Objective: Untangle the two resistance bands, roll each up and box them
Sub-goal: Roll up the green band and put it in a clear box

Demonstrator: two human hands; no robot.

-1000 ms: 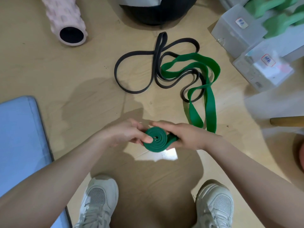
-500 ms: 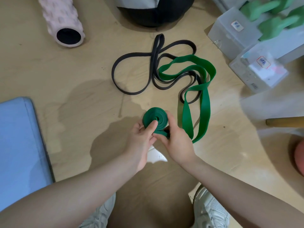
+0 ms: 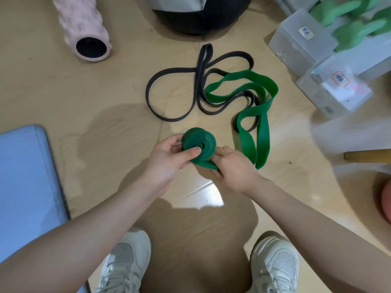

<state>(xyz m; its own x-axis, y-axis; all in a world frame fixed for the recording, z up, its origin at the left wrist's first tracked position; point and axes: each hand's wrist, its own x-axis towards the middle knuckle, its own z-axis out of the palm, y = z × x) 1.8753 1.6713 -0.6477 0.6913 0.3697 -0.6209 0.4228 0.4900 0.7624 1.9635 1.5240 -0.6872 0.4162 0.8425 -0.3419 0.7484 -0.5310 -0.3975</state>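
Step in hand: rolling the green band point(image 3: 262, 132) into a coil point(image 3: 198, 144), held above the floor point(image 3: 105, 102) between both hands.
Left hand point(image 3: 169, 157): grasps the coil, thumb pressed on its spiral face, fingers curled behind.
Right hand point(image 3: 232, 166): pinches the strip where it leaves the coil; a ring shows on one finger.
Green band, rest: a long loose tail runs from the right hand up across the floor and loops over the black band point(image 3: 175, 94).
Black band: lies unrolled on the floor in open loops, crossing under the green one near their right side.
Done, by my reading: roughly part of the green band is wound; the two bands look only loosely overlapped, not knotted.
Left to do: finish the green roll, pull it clear of the black, roll the black, box both.
Boxes point(image 3: 330, 89): translucent plastic ones at upper right, well apart from the hands; none yet holds a band that I can see.
Writing: small labels on two boxes, one with a red border, too blurred to read.
Nearby: pink foam roller point(image 3: 82, 28), blue mat point(image 3: 27, 187).
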